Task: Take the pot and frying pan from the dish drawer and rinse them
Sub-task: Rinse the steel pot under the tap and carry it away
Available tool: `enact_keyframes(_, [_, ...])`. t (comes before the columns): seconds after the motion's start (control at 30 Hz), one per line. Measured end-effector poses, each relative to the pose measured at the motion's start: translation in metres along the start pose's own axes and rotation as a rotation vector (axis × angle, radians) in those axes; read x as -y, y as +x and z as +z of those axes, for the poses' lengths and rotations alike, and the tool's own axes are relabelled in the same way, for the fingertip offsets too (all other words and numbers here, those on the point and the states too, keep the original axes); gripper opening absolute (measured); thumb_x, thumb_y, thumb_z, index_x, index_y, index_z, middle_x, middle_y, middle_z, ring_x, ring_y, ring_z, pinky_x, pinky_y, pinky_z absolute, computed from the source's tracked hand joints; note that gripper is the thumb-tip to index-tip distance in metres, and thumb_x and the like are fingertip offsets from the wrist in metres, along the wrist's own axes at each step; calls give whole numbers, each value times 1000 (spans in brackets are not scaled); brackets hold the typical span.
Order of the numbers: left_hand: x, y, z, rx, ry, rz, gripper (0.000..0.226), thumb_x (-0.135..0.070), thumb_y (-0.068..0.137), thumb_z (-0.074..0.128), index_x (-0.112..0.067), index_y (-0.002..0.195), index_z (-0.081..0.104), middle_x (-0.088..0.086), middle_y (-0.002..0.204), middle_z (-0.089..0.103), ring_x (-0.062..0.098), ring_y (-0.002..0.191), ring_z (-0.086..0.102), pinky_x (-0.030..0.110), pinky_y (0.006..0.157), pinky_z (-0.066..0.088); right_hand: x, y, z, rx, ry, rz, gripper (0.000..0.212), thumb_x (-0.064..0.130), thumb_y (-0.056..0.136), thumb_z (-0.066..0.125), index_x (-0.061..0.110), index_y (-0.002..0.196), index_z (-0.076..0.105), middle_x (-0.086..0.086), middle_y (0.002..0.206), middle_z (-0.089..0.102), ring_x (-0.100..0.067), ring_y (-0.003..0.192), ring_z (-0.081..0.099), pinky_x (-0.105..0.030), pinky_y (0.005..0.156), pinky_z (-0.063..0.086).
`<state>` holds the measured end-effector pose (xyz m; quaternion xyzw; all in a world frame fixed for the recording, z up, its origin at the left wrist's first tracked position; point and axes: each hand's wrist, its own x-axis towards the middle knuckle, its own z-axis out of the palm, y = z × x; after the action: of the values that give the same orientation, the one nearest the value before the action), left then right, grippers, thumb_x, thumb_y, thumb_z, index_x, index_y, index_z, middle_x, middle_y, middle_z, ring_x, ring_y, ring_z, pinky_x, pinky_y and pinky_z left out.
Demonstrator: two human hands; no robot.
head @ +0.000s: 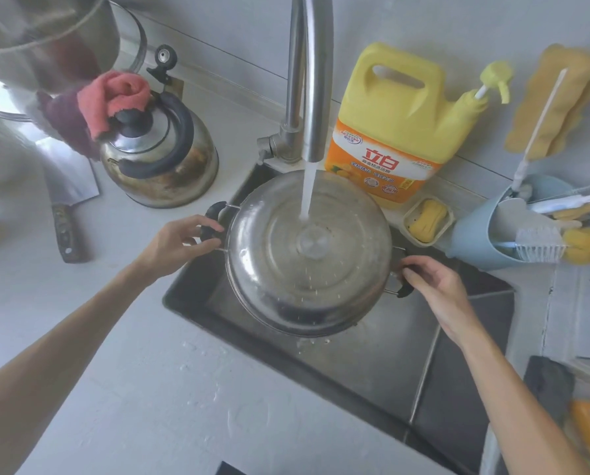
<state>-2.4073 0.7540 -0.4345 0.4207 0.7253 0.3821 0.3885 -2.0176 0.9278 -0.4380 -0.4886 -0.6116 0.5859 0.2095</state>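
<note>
Pale grey walls and a white surface (156,389) frame a dark steel sink (406,365) in the middle of the frame. Over the sink, a round stainless pot (307,255) is held under the curved chrome tap (309,80). It appears to be turned bottom-up, though the ringed face could be its inside. A steady stream of water (308,192) lands just above the centre of that face and throws off small droplets.

The left hand (177,241) grips the black side handle (213,222) at the pot's left, fingers curled round it. The right hand (434,282) grips the matching handle at the lower right in the same way.

The step in hand looks like rinsing the pot. To do it well, tilt and turn the pot slowly so the stream sweeps the whole face and rim, then flip it to flush the other side, keeping it low in the sink to limit splashing. Wet metal and smooth handles may slip, so a firm hold on both sides matters.

The frying pan cannot be picked out.

Left of the sink sit a dull, stained steel kettle (160,156) with a pink cloth (115,97) on its lid and a cleaver (67,190). A glossy yellow detergent jug (393,121) stands behind the pot.
</note>
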Motion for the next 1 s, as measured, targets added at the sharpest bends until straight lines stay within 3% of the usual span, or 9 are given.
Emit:
enact_keyframes(0.2, [-2, -2, 5, 1, 16, 23, 33, -9, 84, 68, -41, 91, 65, -5, 81, 70, 7, 71, 60, 16, 71, 47, 7, -2, 0, -16, -21, 5, 23, 0, 89, 58, 20, 93, 68, 0, 94, 70, 0, 83, 65, -8, 74, 47])
enact_keyframes(0.37, [6, -3, 10, -6, 19, 0, 27, -11, 84, 67, -28, 104, 61, 11, 86, 71, 31, 77, 62, 20, 74, 48, 9, -5, 0, -22, -32, 0, 24, -1, 89, 58, 20, 93, 67, -1, 95, 69, 0, 82, 65, -7, 74, 47])
enact_keyframes(0.47, [11, 0, 11, -37, -1, -42, 33, -13, 83, 69, -28, 102, 48, -5, 79, 74, 30, 76, 65, 17, 72, 49, 10, -5, 1, -19, -36, 7, 23, -1, 89, 58, 20, 93, 66, -3, 97, 69, 1, 82, 65, -6, 74, 46])
enact_keyframes(0.6, [9, 4, 12, -73, 22, -103, 46, -21, 82, 70, -46, 104, 38, -23, 76, 72, 18, 74, 64, 25, 79, 47, 11, -7, 3, -25, -12, 3, 20, -3, 89, 57, 16, 94, 61, -4, 100, 67, 2, 83, 65, -6, 74, 46])
enact_keyframes(0.67, [8, 4, 14, -87, 27, -113, 51, -23, 83, 70, -42, 119, 39, -22, 81, 72, 22, 82, 66, 28, 83, 47, 9, -6, 4, -31, 51, 14, 22, -1, 88, 58, 19, 96, 60, -5, 101, 67, -3, 86, 65, -10, 76, 47])
enact_keyframes(0.73, [8, 4, 16, -91, 30, -136, 50, -30, 82, 71, -31, 125, 46, -9, 86, 75, 28, 89, 67, 35, 86, 49, 7, -5, 3, -39, 150, 49, 23, 13, 82, 68, 24, 100, 59, -2, 100, 71, -13, 90, 66, -20, 81, 50])
enact_keyframes(0.83, [8, 2, 21, -97, 91, -180, 43, -34, 82, 69, -20, 121, 55, 5, 95, 74, 29, 94, 67, 45, 88, 50, 0, -2, 0, -20, 240, 80, 64, 44, 57, 80, 33, 115, 56, -2, 107, 73, -18, 103, 66, -29, 90, 50])
enact_keyframes(0.93, [6, 2, 24, -96, 96, -223, 42, -34, 83, 69, -18, 119, 57, 5, 97, 73, 26, 94, 67, 45, 88, 50, -6, 2, -2, -21, 288, 110, 83, 46, 50, 83, 33, 125, 51, 0, 112, 72, -16, 111, 64, -27, 98, 47])
enact_keyframes(1.0, [6, 1, 23, -85, 85, -231, 37, -32, 85, 67, -17, 119, 57, 4, 95, 74, 24, 93, 67, 46, 89, 51, -7, 3, -2, -17, 279, 124, 97, 51, 45, 87, 25, 131, 51, 1, 112, 72, -14, 103, 67, -23, 91, 51])
